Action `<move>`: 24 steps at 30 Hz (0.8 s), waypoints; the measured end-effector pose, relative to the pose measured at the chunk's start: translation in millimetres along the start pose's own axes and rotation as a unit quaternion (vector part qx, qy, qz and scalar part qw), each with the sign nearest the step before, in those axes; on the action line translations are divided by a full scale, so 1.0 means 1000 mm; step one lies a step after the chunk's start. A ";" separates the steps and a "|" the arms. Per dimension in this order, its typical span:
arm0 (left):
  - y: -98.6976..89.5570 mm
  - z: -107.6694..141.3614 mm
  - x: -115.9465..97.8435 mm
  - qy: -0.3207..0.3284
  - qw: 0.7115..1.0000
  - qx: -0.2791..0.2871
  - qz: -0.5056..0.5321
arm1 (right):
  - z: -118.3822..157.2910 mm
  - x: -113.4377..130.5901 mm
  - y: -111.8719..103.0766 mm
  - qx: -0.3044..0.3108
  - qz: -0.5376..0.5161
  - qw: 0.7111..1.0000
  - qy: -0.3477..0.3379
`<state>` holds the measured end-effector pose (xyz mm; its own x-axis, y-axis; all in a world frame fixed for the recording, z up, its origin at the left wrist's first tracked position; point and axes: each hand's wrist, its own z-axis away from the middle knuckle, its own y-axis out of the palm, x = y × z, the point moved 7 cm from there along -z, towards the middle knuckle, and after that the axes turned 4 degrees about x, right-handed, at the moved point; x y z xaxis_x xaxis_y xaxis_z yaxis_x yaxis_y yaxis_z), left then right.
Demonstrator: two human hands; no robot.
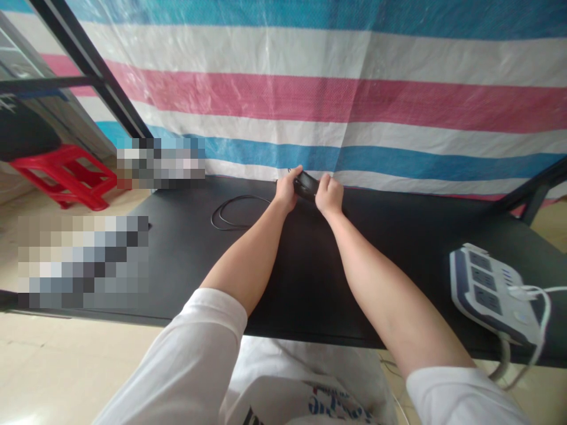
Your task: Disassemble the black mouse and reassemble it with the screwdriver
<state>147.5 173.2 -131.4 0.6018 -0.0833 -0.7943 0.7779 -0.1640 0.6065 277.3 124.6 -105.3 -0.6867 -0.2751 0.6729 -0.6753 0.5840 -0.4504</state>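
Near the back edge of the black table [186, 265], both hands hold a dark, glossy object that looks like a wired computer mouse [305, 185]. My left hand [287, 190] grips its left end, with the thumb along the top. On the other end, my right hand [330, 195] is closed with bent fingers. The mouse is tilted and partly covered by the hands. A thin black cable [225, 206] lies in a loose loop on the table left of my left forearm, which hides part of it.
A white and blue power strip [491, 289] with white cables plugged in sits at the table's right. Striped plastic sheeting [310, 100] hangs behind. A red stool [66, 171] stands on the floor at left. Two blurred patches cover things at the table's left side.
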 end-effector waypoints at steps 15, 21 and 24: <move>-0.001 0.002 -0.004 0.017 1.000 0.007 0.012 | -0.001 0.002 0.000 0.007 0.014 1.000 0.001; -0.004 0.001 -0.004 0.021 1.000 -0.001 0.009 | -0.001 0.002 -0.001 0.002 0.010 1.000 0.004; -0.002 0.001 -0.003 0.024 1.000 0.004 0.011 | -0.002 0.002 -0.002 -0.004 0.006 1.000 0.008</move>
<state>144.0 172.7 -130.3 0.6263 -0.0398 -0.7786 0.7634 -0.1712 0.6229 277.4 124.4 -102.1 -0.6899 -0.2555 0.6773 -0.6653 0.5926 -0.4541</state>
